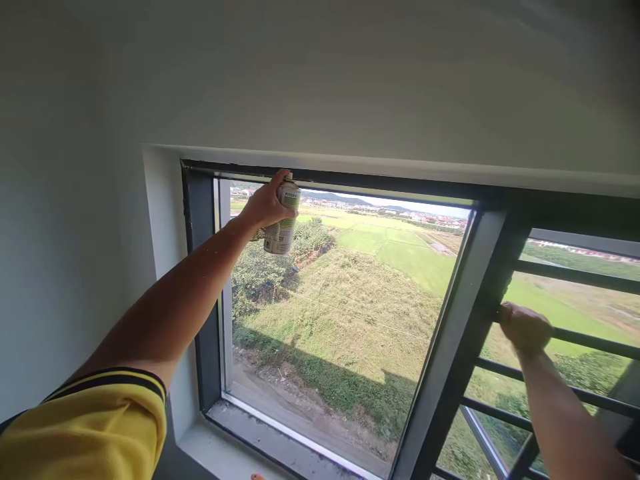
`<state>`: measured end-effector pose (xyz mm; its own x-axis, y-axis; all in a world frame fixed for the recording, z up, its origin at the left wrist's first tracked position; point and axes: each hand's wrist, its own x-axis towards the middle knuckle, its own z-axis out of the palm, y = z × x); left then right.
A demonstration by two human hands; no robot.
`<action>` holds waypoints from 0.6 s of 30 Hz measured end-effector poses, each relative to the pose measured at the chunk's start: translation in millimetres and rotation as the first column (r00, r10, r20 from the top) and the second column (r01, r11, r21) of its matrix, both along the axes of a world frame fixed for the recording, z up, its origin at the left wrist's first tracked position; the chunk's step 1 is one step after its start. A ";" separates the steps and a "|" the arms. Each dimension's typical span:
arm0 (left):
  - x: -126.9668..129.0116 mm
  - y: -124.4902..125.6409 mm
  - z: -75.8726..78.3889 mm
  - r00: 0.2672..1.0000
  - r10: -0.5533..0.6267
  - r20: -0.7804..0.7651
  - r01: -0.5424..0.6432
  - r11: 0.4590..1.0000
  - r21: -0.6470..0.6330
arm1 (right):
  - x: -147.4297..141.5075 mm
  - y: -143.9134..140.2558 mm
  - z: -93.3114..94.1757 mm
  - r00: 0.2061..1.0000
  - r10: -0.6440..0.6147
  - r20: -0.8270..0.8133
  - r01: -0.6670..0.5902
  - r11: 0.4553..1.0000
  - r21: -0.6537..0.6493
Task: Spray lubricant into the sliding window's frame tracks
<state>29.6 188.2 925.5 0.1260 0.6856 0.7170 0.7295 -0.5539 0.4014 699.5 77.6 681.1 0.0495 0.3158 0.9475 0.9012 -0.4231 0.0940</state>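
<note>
My left hand (266, 203) is raised to the top of the dark window frame (460, 333) and grips a white and green spray can (281, 220), whose nozzle end sits right under the upper frame rail. My right hand (524, 328) is closed around a horizontal dark guard bar (595, 341) just right of the frame's central upright. A yellow sleeve with dark stripes covers my left upper arm at the bottom left.
A white wall fills the left and top. A white sill (220, 453) runs below the glass pane. Several dark horizontal bars (575, 277) cross the right-hand opening. Green fields and distant buildings lie outside.
</note>
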 end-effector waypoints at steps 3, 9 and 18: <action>-7.0 -2.0 -1.1 1.000 0.017 0.011 -0.017 0.999 -0.044 | 0.4 -0.3 -0.4 1.000 -0.003 0.005 0.003 1.000 -0.003; -14.5 -3.6 -1.8 0.996 0.052 -0.066 -0.052 0.999 -0.002 | 1.6 0.5 -0.1 1.000 -0.008 -0.019 0.007 0.999 -0.033; -4.7 7.7 2.3 0.999 -0.001 0.045 -0.006 0.990 0.143 | -1.6 0.3 -0.2 0.999 0.003 -0.044 -0.004 0.999 -0.036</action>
